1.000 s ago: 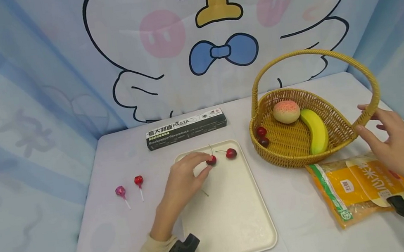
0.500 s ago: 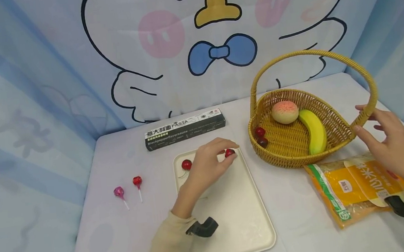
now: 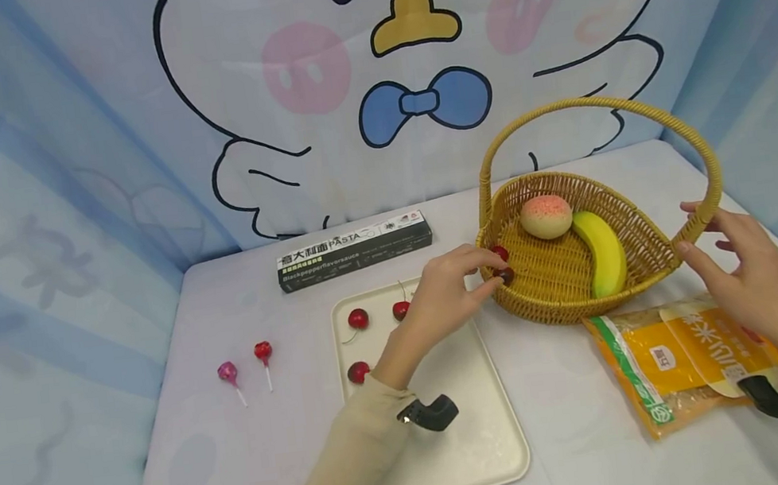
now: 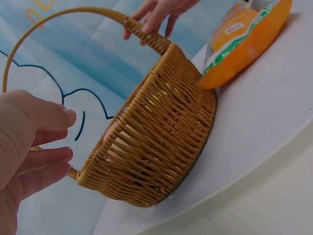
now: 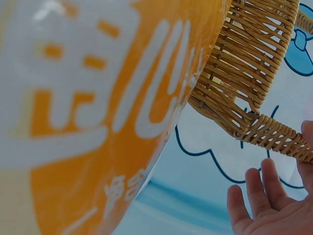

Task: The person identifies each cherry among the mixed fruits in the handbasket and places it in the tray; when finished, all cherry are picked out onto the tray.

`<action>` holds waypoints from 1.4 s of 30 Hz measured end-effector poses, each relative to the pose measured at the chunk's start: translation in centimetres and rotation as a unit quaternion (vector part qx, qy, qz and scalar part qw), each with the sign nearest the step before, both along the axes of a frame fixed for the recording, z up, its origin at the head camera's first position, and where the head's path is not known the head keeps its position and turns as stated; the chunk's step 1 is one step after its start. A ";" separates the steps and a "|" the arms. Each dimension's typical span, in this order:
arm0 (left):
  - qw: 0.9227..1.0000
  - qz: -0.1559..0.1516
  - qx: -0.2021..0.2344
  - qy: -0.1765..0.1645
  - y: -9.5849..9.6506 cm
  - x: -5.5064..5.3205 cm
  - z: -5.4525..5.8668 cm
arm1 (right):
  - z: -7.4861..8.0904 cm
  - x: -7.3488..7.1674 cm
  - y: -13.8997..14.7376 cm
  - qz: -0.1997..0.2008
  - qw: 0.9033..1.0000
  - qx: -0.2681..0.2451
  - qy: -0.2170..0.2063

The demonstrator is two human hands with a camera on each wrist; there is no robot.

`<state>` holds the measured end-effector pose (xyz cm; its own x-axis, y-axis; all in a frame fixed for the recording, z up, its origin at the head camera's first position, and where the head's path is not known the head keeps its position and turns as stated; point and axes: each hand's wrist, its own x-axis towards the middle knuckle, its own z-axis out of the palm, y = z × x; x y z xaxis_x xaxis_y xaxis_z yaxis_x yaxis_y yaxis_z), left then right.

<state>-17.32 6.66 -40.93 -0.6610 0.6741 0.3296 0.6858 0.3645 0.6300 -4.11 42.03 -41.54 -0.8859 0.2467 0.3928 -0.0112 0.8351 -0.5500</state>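
My left hand reaches over the basket's left rim, thumb and fingertips apart close to a dark cherry. In the left wrist view that hand shows nothing between its fingers. A red cherry lies beside the dark one in the wicker basket. My right hand holds the base of the basket handle between thumb and forefinger; the right wrist view shows its other fingers spread. On the cream tray lie cherries, partly covered by my left hand and sleeve.
A peach and a banana lie in the basket. An orange food bag sits in front of it. Behind the tray is a black pasta box. Two lollipops, one purple and one red, lie at the left.
My left hand has moved right across the tray, from one cherry to another, then to the basket's left rim. Cherries it covered at the tray's left now show. My right hand stays at the handle.
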 end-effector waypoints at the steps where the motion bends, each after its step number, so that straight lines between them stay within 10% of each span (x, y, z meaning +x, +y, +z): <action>1: 1.000 -0.003 -0.008 0.004 0.4 -0.1 0.1 | 0.0 0.0 0.0 0.001 1.000 0.000 0.001; 14: 0.988 -0.030 -0.152 0.022 5.0 -1.5 0.1 | 0.0 0.3 0.6 0.014 1.000 -0.010 0.002; 24: 0.956 -0.075 -0.284 0.018 7.9 -2.7 1.5 | -0.1 0.3 0.5 0.019 1.000 -0.014 0.007; 42: 0.903 -0.001 -0.425 -0.061 10.8 -3.0 2.4 | -0.1 0.3 0.6 0.020 1.000 -0.008 0.004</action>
